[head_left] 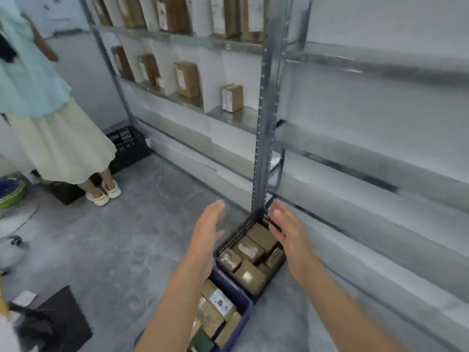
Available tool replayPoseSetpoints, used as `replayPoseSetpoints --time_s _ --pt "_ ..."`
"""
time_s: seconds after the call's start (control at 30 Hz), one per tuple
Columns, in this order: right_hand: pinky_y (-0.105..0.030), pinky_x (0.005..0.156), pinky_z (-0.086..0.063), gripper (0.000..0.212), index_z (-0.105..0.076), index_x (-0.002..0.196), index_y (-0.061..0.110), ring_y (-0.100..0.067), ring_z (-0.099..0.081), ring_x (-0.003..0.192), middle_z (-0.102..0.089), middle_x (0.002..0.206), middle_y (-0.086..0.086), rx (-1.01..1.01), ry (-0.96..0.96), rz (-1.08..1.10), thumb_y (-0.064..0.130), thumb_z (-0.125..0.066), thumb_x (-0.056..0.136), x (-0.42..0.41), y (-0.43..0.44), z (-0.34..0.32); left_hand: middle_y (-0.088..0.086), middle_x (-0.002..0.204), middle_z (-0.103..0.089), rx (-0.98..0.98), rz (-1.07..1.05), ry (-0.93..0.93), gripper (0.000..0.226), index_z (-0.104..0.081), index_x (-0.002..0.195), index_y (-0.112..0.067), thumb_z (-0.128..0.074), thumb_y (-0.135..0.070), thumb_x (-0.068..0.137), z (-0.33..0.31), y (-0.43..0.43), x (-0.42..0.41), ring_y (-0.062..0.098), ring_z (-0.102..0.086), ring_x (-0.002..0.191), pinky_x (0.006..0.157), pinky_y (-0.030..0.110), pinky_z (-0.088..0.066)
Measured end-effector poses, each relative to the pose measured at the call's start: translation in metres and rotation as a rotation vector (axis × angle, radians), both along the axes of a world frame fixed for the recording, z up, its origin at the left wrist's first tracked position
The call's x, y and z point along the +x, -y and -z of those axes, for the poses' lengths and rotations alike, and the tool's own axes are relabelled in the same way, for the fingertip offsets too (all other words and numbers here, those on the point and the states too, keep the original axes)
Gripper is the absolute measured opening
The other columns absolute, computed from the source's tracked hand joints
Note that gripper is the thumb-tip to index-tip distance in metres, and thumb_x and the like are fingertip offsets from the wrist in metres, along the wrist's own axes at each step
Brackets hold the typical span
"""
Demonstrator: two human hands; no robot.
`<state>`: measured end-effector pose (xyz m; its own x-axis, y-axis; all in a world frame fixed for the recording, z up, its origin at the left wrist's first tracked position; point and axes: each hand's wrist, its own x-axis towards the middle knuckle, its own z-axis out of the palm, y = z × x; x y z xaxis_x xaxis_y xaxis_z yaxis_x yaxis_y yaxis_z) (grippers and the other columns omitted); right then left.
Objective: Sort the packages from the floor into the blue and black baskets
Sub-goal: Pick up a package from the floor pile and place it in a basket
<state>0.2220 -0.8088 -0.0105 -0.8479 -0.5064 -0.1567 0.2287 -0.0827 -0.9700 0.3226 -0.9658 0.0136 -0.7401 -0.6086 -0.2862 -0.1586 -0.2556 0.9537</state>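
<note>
A black basket (234,237) stands on the grey floor against the foot of a metal shelf post, filled with several brown cardboard packages (250,275). Right in front of it sits a blue basket (229,283), also holding several brown packages (218,304), one with a white label. My left hand (206,233) hovers above the black basket's left side with straight fingers and holds nothing. My right hand (286,231) hovers over its right side, fingers straight and empty. My left forearm hides part of the blue basket.
Metal shelving (264,128) runs along the wall, with brown boxes (186,78) on the left shelves. A person in a pale skirt (58,143) stands at the left beside another black crate (129,146). A dark mat (61,323) lies at the lower left.
</note>
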Motion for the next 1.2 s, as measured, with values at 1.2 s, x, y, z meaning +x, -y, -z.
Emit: replayPoseSetpoints --time_s 1.2 --pt "-0.037 0.122 -0.038 0.046 -0.053 0.149 0.028 -0.004 -0.050 0.139 -0.054 0.151 0.014 -0.031 0.108 1.539 0.034 -0.062 0.104 0.011 -0.588 0.020 -0.010 0.135 -0.066 -0.020 1.535 0.132 0.027 -0.070 0.122 -0.030 -0.058 -0.041 0.102 0.021 -0.648 -0.226 0.006 -0.061 0.124 0.107 0.044 -0.049"
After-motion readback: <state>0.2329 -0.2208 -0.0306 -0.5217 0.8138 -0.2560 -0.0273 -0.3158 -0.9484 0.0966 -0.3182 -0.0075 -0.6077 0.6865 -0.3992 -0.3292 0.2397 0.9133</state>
